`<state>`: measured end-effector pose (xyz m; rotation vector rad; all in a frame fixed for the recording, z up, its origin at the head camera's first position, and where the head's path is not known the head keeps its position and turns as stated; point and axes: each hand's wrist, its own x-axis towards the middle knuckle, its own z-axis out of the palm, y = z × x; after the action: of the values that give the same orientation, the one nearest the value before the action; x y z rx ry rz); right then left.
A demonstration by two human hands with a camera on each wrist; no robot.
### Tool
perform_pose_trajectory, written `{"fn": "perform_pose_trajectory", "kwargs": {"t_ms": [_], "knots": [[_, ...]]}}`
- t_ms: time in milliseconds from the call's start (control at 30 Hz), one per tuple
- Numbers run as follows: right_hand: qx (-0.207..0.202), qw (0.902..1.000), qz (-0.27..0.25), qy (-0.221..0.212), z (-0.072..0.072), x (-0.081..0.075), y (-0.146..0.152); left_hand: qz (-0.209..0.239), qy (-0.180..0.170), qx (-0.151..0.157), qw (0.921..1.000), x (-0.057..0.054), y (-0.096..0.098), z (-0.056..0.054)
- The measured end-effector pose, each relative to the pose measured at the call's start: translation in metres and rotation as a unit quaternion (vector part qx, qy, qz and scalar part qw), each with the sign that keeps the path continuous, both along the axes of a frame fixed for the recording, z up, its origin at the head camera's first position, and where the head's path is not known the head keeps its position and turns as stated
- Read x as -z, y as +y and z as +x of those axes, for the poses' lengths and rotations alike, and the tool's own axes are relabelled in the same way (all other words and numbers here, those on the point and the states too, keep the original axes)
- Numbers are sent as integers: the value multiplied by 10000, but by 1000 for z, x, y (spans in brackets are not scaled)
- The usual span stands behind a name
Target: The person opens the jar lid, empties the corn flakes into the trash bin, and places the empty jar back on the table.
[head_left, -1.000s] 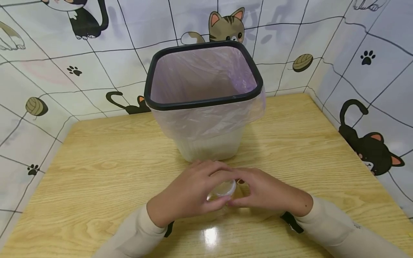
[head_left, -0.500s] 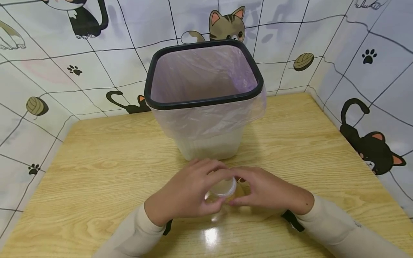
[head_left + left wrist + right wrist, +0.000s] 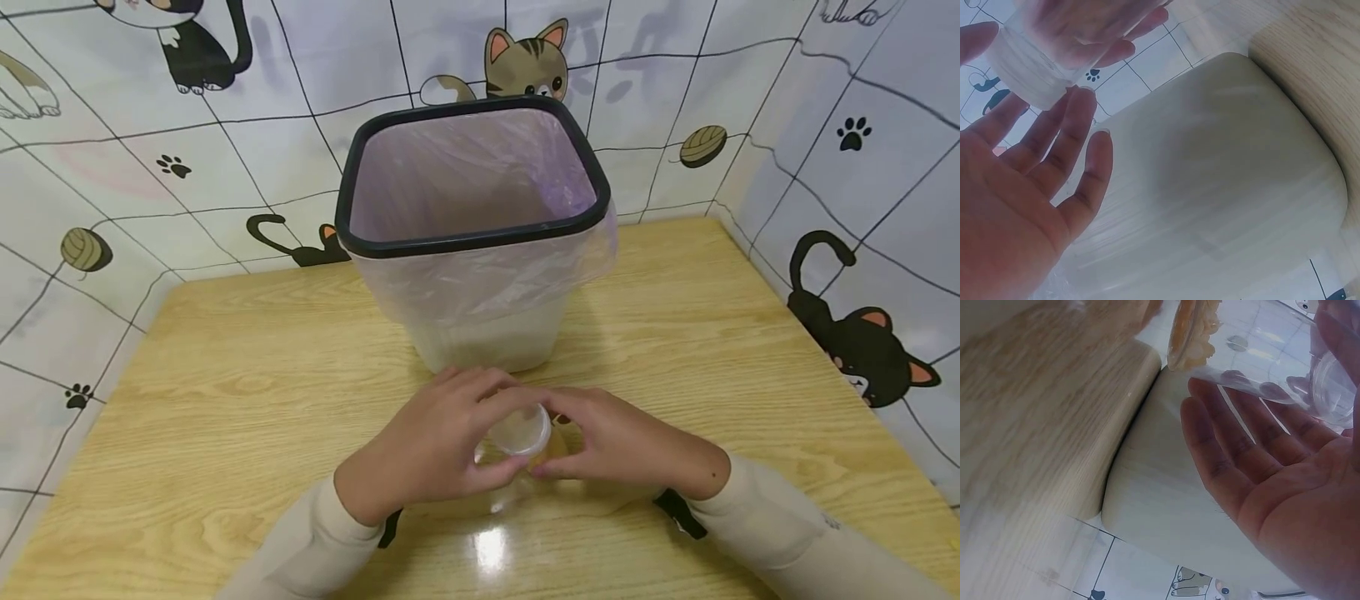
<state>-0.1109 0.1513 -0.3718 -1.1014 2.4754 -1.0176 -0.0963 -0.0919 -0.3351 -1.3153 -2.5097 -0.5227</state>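
Note:
A clear plastic jar (image 3: 553,446) stands between both hands near the middle of the table. Fingers and thumb of my left hand (image 3: 442,442) curve round its clear round lid (image 3: 522,431). Lower down, my right hand (image 3: 618,442) holds the jar's side between thumb and fingers. In the left wrist view, the lid (image 3: 1025,75) lies between the thumb and fingertips of the left hand (image 3: 1016,200). Pale tan, lumpy pieces (image 3: 1196,331) sit at the jar's bottom in the right wrist view, where the right hand's fingers (image 3: 1250,444) lie along the clear wall. What the pieces are, I cannot tell.
Right behind the hands rises a pale waste bin (image 3: 487,342) with a black rim (image 3: 480,242) and a thin purple-tinted liner (image 3: 450,175). The wood-grain table (image 3: 247,400) is bordered at the back and sides by cat-patterned walls (image 3: 292,167).
My left hand's thumb and fingers have shifted slightly on the lid, which shows a little more now. The right hand stays at the jar's side. The bin has not moved.

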Motion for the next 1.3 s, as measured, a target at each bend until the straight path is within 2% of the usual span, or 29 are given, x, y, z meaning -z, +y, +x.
{"fn": "perform_pose_trajectory", "kwargs": {"t_ms": [200, 467, 867, 1167, 1300], "knots": [[60, 9998, 84, 176, 2, 1, -1, 27, 132, -95, 9999, 2, 1, 1], [3, 10000, 27, 38, 2, 3, -3, -15, 92, -236, 9997, 2, 0, 2], [-57, 10000, 2, 81, 1, 3, -3, -57, 182, -455, 9988, 3, 2, 2], [-65, 9999, 100, -72, 2, 3, -3, 117, 350, -157, 9992, 6, 4, 2], [-40, 9999, 111, -80, 2, 4, -3, 103, 287, -171, 9994, 6, 4, 2]]}}
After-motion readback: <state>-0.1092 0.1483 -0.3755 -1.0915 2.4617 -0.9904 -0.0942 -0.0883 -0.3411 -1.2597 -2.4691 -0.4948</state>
